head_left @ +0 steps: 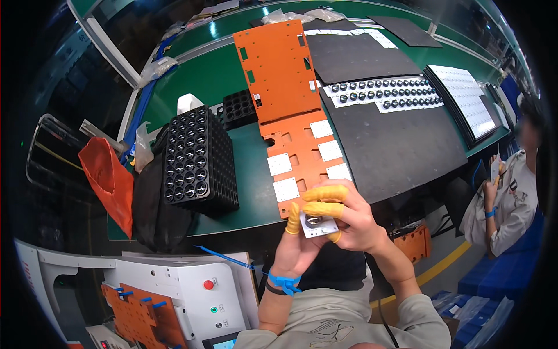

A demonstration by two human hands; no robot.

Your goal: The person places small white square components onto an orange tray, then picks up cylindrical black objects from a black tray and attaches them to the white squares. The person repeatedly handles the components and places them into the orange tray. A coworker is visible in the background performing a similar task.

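Just in front of the table's near edge, both hands hold a small white square circuit board [321,230] with a round black lens part [314,220] on it. My left hand [293,249] pinches the board's left side, its thumb or finger in a yellow finger cot. My right hand [356,218] grips from the right, yellow-cotted fingers curled over the black part. Beyond the hands lies an orange fixture plate [300,156] with several white square boards [286,190] set on it, its orange lid [276,70] swung back. A blue strap [285,282] circles my left wrist.
Stacked black trays [218,163] of round parts stand on the left, near an orange bag [104,180]. Rows of boards with black parts [383,91] lie on dark mats [395,145]. White panels [465,99] are stacked right. A machine [203,291] stands lower left; a co-worker [505,198] sits right.
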